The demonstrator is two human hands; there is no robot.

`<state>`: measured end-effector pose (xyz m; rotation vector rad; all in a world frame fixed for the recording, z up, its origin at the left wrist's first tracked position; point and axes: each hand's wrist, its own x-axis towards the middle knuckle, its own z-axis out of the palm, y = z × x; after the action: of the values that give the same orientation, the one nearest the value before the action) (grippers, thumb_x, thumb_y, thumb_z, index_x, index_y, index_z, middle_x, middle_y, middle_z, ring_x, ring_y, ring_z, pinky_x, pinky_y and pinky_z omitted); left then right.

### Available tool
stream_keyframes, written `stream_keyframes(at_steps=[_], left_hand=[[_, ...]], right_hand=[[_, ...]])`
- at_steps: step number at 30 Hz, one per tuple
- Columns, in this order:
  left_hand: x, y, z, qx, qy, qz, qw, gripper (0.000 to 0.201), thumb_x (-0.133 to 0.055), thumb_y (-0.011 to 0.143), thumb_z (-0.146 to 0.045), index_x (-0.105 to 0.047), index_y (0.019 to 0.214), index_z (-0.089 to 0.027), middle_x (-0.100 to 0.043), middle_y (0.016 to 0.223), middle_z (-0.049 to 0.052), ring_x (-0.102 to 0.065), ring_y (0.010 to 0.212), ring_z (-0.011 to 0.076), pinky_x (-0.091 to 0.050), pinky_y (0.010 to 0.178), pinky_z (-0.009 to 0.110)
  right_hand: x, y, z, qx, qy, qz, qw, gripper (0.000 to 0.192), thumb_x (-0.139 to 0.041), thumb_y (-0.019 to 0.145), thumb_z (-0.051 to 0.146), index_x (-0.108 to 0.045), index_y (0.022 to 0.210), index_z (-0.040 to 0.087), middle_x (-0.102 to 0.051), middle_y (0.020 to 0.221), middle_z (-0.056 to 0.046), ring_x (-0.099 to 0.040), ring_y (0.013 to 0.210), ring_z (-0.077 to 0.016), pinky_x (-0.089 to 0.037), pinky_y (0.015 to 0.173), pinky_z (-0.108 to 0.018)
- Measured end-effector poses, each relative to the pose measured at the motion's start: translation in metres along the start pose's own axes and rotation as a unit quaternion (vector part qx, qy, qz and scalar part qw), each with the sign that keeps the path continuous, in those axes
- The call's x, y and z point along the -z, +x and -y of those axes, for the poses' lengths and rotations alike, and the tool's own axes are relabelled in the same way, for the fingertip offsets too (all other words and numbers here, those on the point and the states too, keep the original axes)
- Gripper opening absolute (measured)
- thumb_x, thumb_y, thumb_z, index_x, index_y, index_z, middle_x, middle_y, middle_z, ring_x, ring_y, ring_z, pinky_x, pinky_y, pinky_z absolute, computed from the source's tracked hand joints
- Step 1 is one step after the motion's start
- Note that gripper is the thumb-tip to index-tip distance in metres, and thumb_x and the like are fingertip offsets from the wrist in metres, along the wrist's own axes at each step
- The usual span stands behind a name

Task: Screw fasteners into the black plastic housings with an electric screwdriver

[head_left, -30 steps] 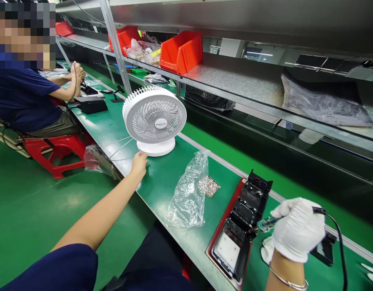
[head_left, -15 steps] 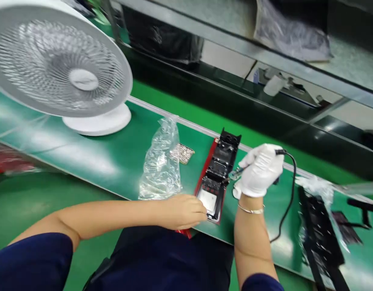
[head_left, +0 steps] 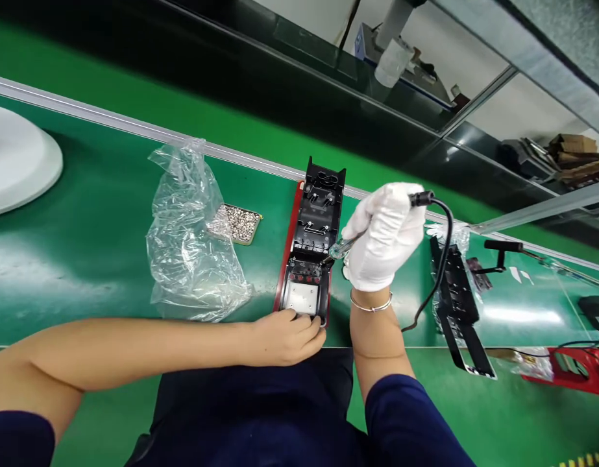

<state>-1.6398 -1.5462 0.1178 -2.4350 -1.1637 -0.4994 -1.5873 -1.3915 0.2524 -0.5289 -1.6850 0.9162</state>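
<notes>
White-gloved right hand (head_left: 384,237) grips a corded screwdriver (head_left: 345,245), tip on the black housing (head_left: 311,250).
Bare left hand (head_left: 287,337) pinches the housing's near end, fingers curled; it lies on a red tray (head_left: 283,272) on the green bench (head_left: 85,233), beside a plastic bag (head_left: 189,240).

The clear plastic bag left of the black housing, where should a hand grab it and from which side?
Take the clear plastic bag at its gathered upper end near the belt's far rail, coming from above. It narrows and stands up crumpled there, while the lower part spreads flat, and the tray of screws sits against its right edge.
</notes>
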Motion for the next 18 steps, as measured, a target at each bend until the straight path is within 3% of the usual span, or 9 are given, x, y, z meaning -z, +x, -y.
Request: stream_keyframes(at_steps=[8,14,18], left_hand=[[-0.001,-0.007,0.006,0.003,-0.027,-0.025,0.999,0.026,-0.055,0.096,-0.014,-0.074,0.113,-0.01,-0.077,0.106,0.013,-0.064,0.074,0.0168,-0.045,0.053,0.03],[-0.006,-0.009,0.009,-0.005,-0.057,-0.048,0.997,0.025,-0.059,0.095,-0.014,-0.073,0.115,-0.008,-0.076,0.109,0.016,-0.066,0.08,0.0169,-0.05,0.064,0.029],[-0.008,-0.01,0.01,-0.005,-0.07,-0.053,0.996,0.024,-0.06,0.094,-0.013,-0.073,0.114,-0.009,-0.076,0.108,0.014,-0.066,0.081,0.0151,-0.051,0.068,0.027]], right_hand=[[-0.002,0.004,0.003,-0.017,-0.066,-0.034,0.997,0.048,-0.012,0.107,0.057,-0.037,0.092,0.019,-0.029,0.061,0.006,-0.039,0.047,-0.0015,-0.034,0.048,-0.014],[0.005,0.009,0.002,0.027,-0.035,0.0,0.999,0.05,-0.023,0.103,0.067,-0.03,0.085,0.021,-0.034,0.067,0.004,-0.04,0.048,-0.0003,-0.036,0.045,-0.014],[0.018,0.013,-0.002,0.014,-0.027,0.029,0.999,0.047,-0.032,0.102,0.064,-0.033,0.084,0.021,-0.042,0.072,0.001,-0.046,0.051,-0.0032,-0.044,0.047,-0.02]])
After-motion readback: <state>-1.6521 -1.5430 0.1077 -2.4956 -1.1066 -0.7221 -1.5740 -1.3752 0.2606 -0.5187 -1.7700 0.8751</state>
